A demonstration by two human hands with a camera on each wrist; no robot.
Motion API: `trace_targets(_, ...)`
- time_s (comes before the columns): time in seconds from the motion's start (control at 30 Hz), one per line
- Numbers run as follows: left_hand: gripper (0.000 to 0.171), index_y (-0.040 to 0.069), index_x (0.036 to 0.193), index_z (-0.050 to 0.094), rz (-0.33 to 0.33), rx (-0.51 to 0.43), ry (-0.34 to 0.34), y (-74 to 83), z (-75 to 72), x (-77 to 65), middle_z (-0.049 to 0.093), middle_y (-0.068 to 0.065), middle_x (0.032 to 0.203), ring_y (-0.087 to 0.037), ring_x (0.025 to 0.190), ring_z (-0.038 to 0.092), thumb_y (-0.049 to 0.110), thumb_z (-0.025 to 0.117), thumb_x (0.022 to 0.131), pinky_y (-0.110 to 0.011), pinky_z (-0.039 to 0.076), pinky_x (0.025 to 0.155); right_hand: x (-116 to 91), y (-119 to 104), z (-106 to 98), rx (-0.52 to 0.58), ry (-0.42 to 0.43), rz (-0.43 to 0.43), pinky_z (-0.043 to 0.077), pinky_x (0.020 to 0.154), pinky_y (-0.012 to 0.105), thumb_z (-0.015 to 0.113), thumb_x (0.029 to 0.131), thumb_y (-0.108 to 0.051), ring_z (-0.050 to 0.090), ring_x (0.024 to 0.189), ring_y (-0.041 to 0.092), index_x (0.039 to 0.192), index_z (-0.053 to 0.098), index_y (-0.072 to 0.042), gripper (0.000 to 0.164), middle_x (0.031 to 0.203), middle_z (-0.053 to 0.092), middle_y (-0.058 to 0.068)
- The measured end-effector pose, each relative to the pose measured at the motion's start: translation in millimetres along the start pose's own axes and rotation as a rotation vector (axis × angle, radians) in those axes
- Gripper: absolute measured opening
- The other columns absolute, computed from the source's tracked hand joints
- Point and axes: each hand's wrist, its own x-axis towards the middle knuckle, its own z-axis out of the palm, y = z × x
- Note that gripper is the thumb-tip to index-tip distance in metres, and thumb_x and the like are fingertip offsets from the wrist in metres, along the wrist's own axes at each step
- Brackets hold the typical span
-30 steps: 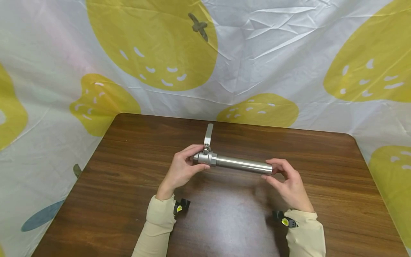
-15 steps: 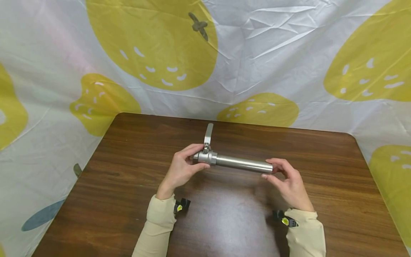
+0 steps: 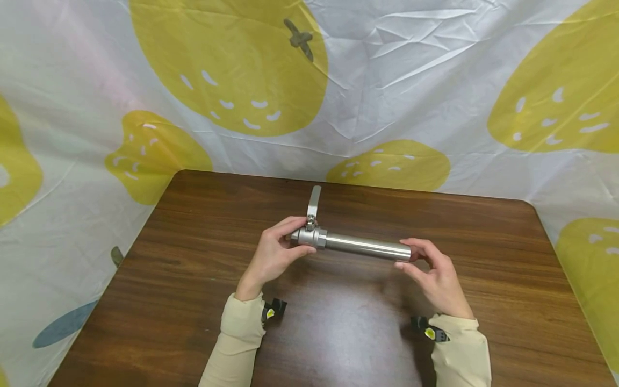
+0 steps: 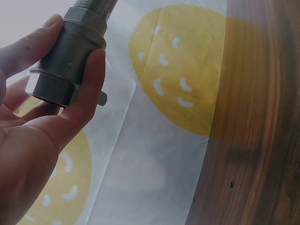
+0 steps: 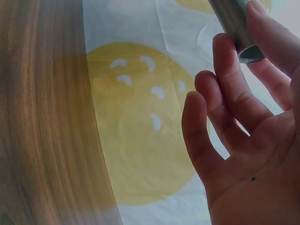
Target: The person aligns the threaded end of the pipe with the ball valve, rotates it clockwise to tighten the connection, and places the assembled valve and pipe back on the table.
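A steel ball valve (image 3: 308,237) is joined to a shiny metal pipe (image 3: 367,246) that runs to the right, tilting slightly down. The valve's flat lever handle (image 3: 314,201) points away toward the back of the table. My left hand (image 3: 272,255) grips the valve body between thumb and fingers; the left wrist view shows its hex end (image 4: 51,88) close to the palm. At the pipe's far end, my right hand (image 3: 437,277) pinches it with thumb and fingertips. In the right wrist view the pipe's open end (image 5: 252,54) shows between thumb and fingers, while other fingers stay off it.
Beneath the hands lies a dark brown wooden table (image 3: 193,215) with rounded back corners. A white cloth (image 3: 358,80) printed with yellow fruit hangs behind and along both sides. Black wrist cameras (image 3: 274,310) sit at both sleeve cuffs.
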Motion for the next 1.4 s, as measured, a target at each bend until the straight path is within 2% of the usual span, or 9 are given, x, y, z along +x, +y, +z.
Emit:
trace_targets(0.53,0.054,-0.007,0.117,0.054,0.020,0.001,-0.003,-0.8,-0.1,-0.3,0.053,-0.017,0.118,-0.017,0.095,0.052,-0.007,0.073,0.067,-0.025,0.051,0.079,-0.2,-1.0,-0.9,-0.013,-0.005,-0.003,0.043,0.072,0.015,0.071,0.072,0.001,0.054,0.079,0.006,0.111,0.058,-0.004,0.042,0.085,0.059,-0.003)
trace_targets(0.83,0.054,-0.007,0.118,0.053,0.027,0.000,-0.007,-0.5,0.1,-0.2,0.053,-0.017,0.119,-0.017,0.095,0.052,-0.007,0.073,0.068,-0.025,0.051,0.079,-0.6,-1.3,-2.0,-0.026,-0.020,0.051,0.041,0.072,0.015,0.070,0.075,-0.003,0.052,0.081,0.006,0.109,0.060,-0.013,0.037,0.089,0.057,-0.003)
trace_targets(1.1,0.054,-0.006,0.118,0.054,0.027,0.007,-0.007,-0.5,-0.1,-0.2,0.053,-0.017,0.119,-0.016,0.095,0.052,-0.006,0.073,0.067,-0.025,0.050,0.079,-0.8,-0.3,-1.5,-0.031,-0.014,0.048,0.042,0.071,0.018,0.068,0.077,-0.006,0.052,0.081,0.006,0.106,0.061,-0.013,0.030,0.090,0.057,-0.004)
trace_targets(1.27,0.054,-0.006,0.118,0.054,0.034,0.008,-0.006,-0.3,0.0,-0.2,0.053,-0.017,0.119,-0.015,0.095,0.052,-0.005,0.073,0.068,-0.025,0.050,0.079,-0.2,-3.2,-1.0,-0.050,-0.008,0.027,0.041,0.070,0.016,0.067,0.078,-0.001,0.051,0.080,0.004,0.104,0.062,-0.010,0.028,0.088,0.056,-0.003)
trace_targets(1.4,0.054,-0.007,0.118,0.054,0.035,0.008,-0.005,0.0,0.1,-0.4,0.053,-0.017,0.119,-0.015,0.096,0.052,-0.005,0.073,0.067,-0.024,0.050,0.080,1.7,-15.9,-0.7,-0.060,-0.006,0.025,0.040,0.069,0.012,0.065,0.078,0.002,0.051,0.080,0.000,0.101,0.061,-0.004,0.024,0.087,0.056,-0.002)
